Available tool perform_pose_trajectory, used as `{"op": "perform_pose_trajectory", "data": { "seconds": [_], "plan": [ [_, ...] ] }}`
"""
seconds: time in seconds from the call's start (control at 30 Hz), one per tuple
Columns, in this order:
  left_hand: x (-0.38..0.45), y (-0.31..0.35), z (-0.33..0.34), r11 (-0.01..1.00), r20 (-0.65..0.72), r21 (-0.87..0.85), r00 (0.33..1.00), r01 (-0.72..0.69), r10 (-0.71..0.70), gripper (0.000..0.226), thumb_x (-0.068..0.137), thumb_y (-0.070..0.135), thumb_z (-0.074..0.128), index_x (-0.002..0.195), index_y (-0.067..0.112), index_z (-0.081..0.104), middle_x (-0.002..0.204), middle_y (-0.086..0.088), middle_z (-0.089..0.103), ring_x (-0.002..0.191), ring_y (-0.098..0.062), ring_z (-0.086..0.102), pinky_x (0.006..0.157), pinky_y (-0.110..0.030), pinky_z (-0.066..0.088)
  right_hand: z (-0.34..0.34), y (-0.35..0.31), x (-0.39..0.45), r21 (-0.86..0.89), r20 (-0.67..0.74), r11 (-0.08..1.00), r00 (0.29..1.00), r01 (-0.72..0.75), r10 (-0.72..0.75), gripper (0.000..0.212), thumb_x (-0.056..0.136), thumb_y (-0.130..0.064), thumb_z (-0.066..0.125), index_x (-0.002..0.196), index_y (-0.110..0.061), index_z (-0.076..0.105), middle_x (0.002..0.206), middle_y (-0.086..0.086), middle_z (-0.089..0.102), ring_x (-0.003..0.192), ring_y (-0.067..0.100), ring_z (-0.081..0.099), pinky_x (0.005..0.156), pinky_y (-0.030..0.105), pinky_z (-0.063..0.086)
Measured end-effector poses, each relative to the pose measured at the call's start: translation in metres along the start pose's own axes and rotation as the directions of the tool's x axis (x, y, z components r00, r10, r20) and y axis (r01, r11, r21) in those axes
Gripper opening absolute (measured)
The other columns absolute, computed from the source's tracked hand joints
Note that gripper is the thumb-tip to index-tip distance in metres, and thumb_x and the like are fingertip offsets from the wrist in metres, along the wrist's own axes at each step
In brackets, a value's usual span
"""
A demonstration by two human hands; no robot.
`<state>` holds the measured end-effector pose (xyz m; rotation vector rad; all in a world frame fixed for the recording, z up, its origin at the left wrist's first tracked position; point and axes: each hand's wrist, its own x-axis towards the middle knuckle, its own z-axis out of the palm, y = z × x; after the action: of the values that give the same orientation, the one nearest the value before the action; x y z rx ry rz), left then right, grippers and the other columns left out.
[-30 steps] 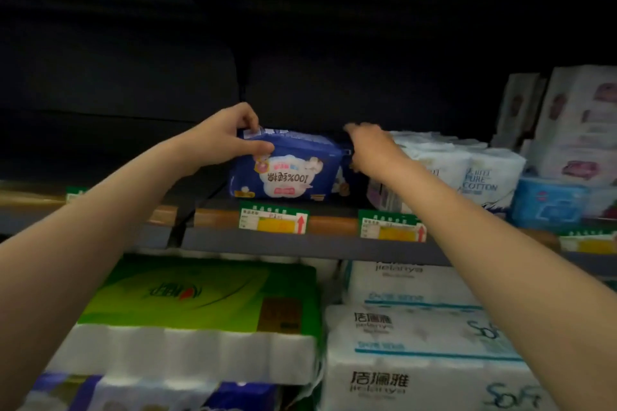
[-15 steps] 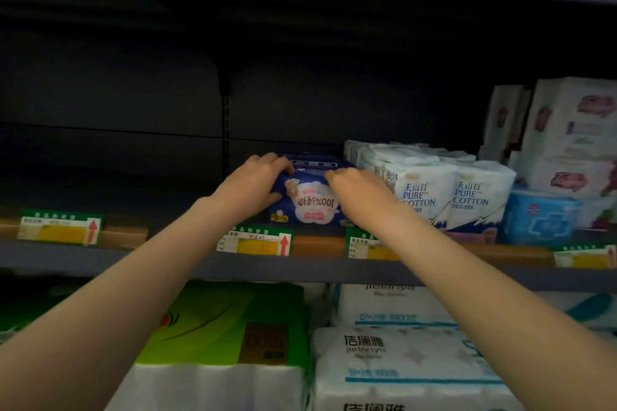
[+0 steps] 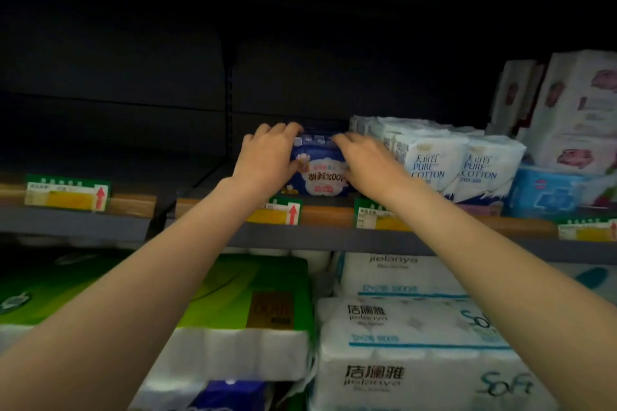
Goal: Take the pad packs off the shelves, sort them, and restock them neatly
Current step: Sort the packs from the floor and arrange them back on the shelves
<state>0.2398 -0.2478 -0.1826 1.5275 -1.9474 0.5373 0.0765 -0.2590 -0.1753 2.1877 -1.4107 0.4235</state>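
A dark blue pad pack (image 3: 320,167) with upside-down white print stands on the middle shelf (image 3: 334,237), left of the white packs. My left hand (image 3: 268,157) grips its left end, fingers curled over the top edge. My right hand (image 3: 365,165) holds its right end, fingers laid over the top. White "PURE COTTON" packs (image 3: 430,160) stand right beside it, touching my right hand's side. The blue pack's lower corners are hidden by my hands.
Right of the white packs lie a light blue pack (image 3: 547,192) and tall white-pink packs (image 3: 581,117). The shelf left of the blue pack is dark and bare. Price tags (image 3: 66,192) line the shelf edge. Green (image 3: 233,297) and white tissue bundles (image 3: 417,357) fill the shelf below.
Both hands lowered the blue pack onto the shelf and pushed it back, closer to the white packs. The view shifted slightly downward.
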Motion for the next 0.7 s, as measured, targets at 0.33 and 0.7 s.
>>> {"op": "perform_pose_trajectory", "data": {
  "seconds": [0.33,0.7],
  "plan": [
    [-0.113,0.001,0.004,0.947,-0.349,-0.272,0.935,-0.169,0.066,0.032,0.08,0.013,0.048,0.11,0.007,0.057,0.11,-0.016,0.055,0.103,-0.03,0.045,0.08,-0.034,0.03,-0.009,-0.02,-0.099,0.269,-0.334,0.94,0.935,0.211,-0.114,0.029,0.085,-0.005,0.048,0.112,0.002,0.059,0.117,0.022,0.056,0.11,0.036,0.052,0.094,0.032,0.036],
    [-0.408,0.036,0.157,0.911,0.547,-0.413,0.8,0.001,0.248,0.032,0.069,0.021,0.046,0.095,0.011,0.063,0.094,-0.01,0.061,0.081,-0.032,0.059,0.066,-0.038,0.046,0.187,-0.114,-0.358,0.338,0.737,0.941,0.611,0.036,-0.288,0.05,0.092,-0.031,0.054,0.135,-0.01,0.043,0.137,0.016,0.041,0.126,0.035,0.039,0.102,0.044,0.034]
  ]
}}
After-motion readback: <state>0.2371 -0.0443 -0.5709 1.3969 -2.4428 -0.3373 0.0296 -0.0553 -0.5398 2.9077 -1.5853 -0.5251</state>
